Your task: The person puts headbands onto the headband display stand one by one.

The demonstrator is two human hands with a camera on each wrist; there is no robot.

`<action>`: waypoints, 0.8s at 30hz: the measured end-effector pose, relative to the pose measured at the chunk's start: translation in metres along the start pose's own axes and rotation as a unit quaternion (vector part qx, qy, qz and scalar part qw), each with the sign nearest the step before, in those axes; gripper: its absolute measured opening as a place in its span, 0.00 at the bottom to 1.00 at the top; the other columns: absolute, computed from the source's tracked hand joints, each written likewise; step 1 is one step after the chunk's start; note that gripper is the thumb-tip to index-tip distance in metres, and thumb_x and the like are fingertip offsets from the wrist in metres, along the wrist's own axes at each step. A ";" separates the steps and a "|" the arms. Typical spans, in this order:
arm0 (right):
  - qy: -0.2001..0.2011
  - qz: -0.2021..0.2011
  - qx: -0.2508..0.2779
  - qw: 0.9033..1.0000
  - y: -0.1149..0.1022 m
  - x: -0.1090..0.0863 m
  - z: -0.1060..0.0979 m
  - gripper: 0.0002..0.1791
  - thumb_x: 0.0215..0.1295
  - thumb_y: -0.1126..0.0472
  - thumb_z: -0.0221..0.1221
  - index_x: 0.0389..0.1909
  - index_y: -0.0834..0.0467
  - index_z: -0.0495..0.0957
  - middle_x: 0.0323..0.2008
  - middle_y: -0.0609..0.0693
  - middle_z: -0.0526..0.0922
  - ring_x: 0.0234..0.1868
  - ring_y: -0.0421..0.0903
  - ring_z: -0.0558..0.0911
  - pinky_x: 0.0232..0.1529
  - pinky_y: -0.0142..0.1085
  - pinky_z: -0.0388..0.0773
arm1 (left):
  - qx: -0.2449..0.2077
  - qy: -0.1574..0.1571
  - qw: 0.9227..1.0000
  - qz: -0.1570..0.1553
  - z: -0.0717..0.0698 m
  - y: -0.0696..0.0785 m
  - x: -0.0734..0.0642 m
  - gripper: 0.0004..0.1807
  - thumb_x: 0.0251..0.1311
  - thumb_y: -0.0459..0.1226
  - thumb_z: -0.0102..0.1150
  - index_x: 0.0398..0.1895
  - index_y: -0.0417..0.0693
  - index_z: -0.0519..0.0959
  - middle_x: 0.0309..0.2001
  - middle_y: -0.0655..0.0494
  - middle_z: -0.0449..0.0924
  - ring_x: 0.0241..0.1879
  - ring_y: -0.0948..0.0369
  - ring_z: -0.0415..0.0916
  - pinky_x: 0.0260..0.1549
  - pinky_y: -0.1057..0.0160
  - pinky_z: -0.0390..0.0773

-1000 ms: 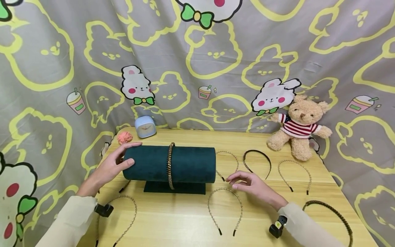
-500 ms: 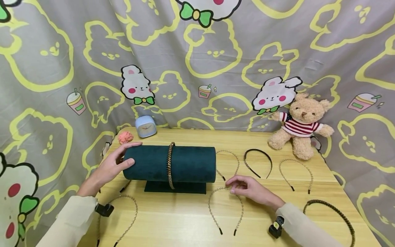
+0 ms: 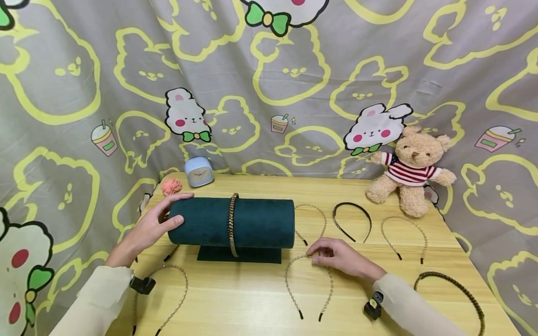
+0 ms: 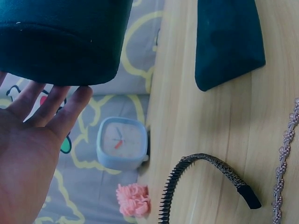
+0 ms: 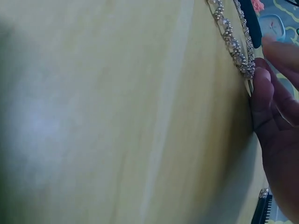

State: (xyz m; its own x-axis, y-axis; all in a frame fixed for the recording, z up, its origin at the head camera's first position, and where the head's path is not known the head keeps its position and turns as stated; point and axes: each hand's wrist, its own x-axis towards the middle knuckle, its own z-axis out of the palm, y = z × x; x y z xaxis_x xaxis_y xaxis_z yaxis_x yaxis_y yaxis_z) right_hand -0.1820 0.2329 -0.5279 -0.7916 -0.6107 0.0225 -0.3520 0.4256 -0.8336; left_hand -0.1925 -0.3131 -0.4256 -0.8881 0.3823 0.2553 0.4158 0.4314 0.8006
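A dark green velvet roll stand (image 3: pixel 260 224) carries a bronze braided headband (image 3: pixel 230 224) round its middle. My left hand (image 3: pixel 147 226) rests on the roll's left end, thumb in front and index finger along the top. In the left wrist view, the fingers (image 4: pixel 70 109) look fairly straight against its end rim. To the right of the stand, my right hand (image 3: pixel 342 259) pinches the top of a beaded headband (image 3: pixel 287 280) lying on the table. The right wrist view shows the thumb and fingers at this headband's beads (image 5: pixel 236 53).
Behind the right hand are a black headband (image 3: pixel 357 204) and beaded ones (image 3: pixel 403 218). A dark braided headband (image 3: pixel 458 291) lies front right, a beaded headband (image 3: pixel 186 284) front left. A blue clock (image 3: pixel 199 171), pink pompom (image 3: pixel 171 186) and teddy bear (image 3: pixel 414 172) stand at the back.
My right hand has come down and slightly nearer from above the beaded headband, and its fingertips have closed on the headband's top. The left hand stays on the roll.
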 end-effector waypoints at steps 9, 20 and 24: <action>0.000 -0.007 -0.045 0.999 -0.006 0.007 0.003 0.11 0.74 0.59 0.71 0.54 0.52 0.87 0.43 0.44 0.88 0.39 0.34 0.81 0.40 0.29 0.79 | 0.003 -0.002 1.000 0.001 -0.001 -0.002 0.000 0.30 0.80 0.32 0.55 0.82 0.53 0.69 0.81 0.51 0.68 0.72 0.74 0.66 0.65 0.77 0.66; 0.008 -0.013 -0.087 0.996 -0.004 0.012 0.006 0.08 0.72 0.62 0.71 0.48 0.49 0.88 0.36 0.36 0.87 0.36 0.31 0.80 0.38 0.29 0.79 | -0.002 0.000 1.000 0.008 0.000 0.000 0.000 0.30 0.80 0.31 0.54 0.82 0.52 0.69 0.81 0.53 0.69 0.72 0.74 0.67 0.65 0.77 0.67; 0.000 -0.014 -0.076 0.997 -0.007 0.011 0.004 0.07 0.73 0.63 0.70 0.47 0.50 0.88 0.36 0.38 0.87 0.37 0.32 0.82 0.40 0.29 0.80 | -0.005 -0.002 1.000 0.012 0.001 0.001 0.000 0.30 0.79 0.31 0.54 0.82 0.52 0.69 0.80 0.56 0.69 0.72 0.74 0.68 0.64 0.77 0.68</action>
State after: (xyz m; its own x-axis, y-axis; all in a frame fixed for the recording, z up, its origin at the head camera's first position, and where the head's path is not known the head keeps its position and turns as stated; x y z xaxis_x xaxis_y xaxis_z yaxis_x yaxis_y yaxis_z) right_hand -0.1864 0.2204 -0.5244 -0.7803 -0.6238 0.0448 -0.4458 0.5045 -0.7394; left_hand -0.1922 -0.3115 -0.4252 -0.8769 0.3954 0.2735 0.4358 0.4138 0.7993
